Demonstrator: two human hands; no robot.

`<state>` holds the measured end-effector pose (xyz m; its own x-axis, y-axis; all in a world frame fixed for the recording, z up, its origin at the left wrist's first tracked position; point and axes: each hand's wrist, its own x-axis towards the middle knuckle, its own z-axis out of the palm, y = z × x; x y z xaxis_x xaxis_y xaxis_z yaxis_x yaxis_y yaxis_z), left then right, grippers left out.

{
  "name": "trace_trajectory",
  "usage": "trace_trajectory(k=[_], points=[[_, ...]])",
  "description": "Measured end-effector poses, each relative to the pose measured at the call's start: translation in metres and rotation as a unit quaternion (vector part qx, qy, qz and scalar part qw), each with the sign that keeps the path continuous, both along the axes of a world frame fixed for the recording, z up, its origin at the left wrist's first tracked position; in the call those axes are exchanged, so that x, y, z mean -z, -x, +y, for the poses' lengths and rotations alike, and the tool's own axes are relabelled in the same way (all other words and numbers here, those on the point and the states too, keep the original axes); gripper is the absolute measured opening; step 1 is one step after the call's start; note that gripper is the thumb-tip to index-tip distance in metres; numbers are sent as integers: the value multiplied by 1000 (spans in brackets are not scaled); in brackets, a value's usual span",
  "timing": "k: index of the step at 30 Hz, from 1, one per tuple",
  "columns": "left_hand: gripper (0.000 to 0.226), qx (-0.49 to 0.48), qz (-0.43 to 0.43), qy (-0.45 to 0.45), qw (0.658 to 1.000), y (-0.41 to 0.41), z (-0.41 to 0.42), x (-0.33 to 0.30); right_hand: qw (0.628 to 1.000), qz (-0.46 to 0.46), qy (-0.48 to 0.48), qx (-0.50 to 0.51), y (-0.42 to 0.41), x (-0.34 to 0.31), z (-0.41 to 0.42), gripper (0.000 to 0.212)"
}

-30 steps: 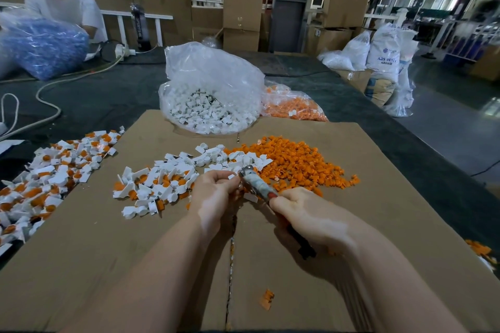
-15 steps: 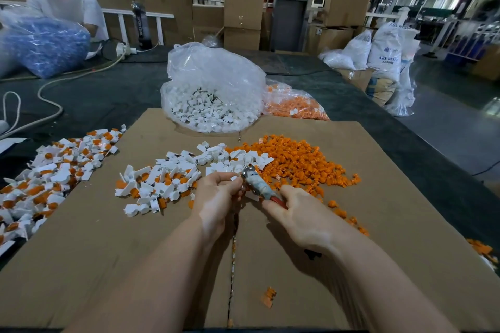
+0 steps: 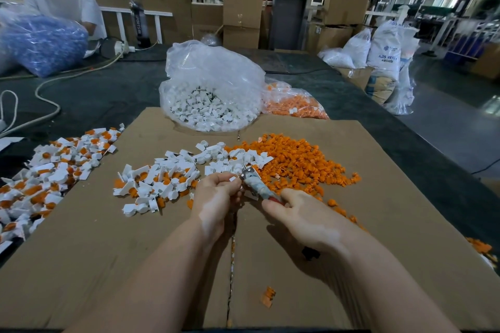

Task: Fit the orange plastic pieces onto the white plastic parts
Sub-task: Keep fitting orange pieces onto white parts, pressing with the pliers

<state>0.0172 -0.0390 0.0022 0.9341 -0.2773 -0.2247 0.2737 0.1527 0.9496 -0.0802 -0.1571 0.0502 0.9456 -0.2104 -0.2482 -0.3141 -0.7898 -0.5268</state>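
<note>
A flat cardboard sheet [image 3: 378,224] covers the dark table. On it, the loose orange pieces [image 3: 297,159] lie in a heap, right beside the white parts [image 3: 216,155]. The left hand [image 3: 216,197] has its fingers curled around a small white part [image 3: 232,178]. The right hand [image 3: 303,216] grips a tool [image 3: 255,184], whose metal tip touches that part
</note>
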Motion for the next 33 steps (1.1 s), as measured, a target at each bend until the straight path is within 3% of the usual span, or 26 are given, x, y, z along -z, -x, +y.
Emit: trace_trajectory(k=[16, 25, 33], points=[[9, -5, -11, -13, 1000, -1, -2, 6, 999, -26, 6, 19, -1, 8, 3, 31], [8, -9, 1, 10, 1000, -1, -1, 5, 1000, 3, -3, -10, 1, -1, 0, 35], [9, -12, 1, 12, 1000, -1, -1, 5, 999, -50, -2, 12, 0, 11, 4, 32]])
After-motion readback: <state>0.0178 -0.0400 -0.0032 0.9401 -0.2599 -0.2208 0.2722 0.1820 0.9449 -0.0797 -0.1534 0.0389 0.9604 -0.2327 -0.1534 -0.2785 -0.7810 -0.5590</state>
